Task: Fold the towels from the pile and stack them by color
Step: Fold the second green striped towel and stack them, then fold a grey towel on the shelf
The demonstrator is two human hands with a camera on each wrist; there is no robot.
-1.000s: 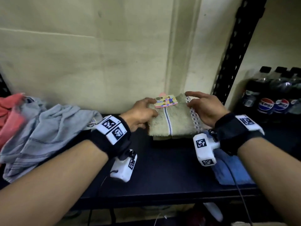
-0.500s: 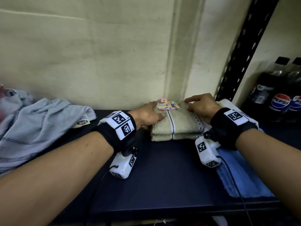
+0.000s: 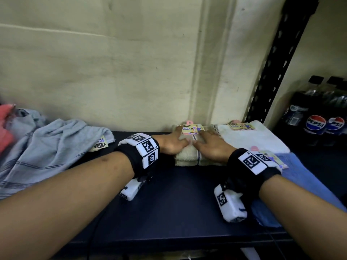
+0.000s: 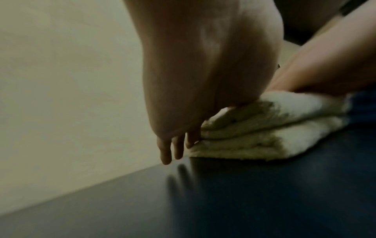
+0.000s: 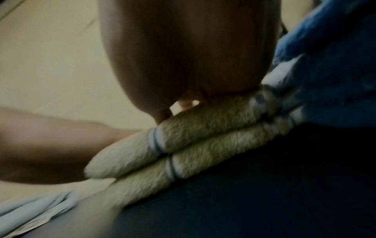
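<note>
Your flat left hand (image 3: 171, 145) and right hand (image 3: 210, 146) press the beige towels (image 3: 187, 158); lift fast and the stack slips

Both hands (image 3: 195, 145) flat, palms down

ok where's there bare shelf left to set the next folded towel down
The dark shelf is bare in front of the beige stack, and between it and the grey-blue pile. The right is crowded: white towel, blue towel, then bottles.
</note>
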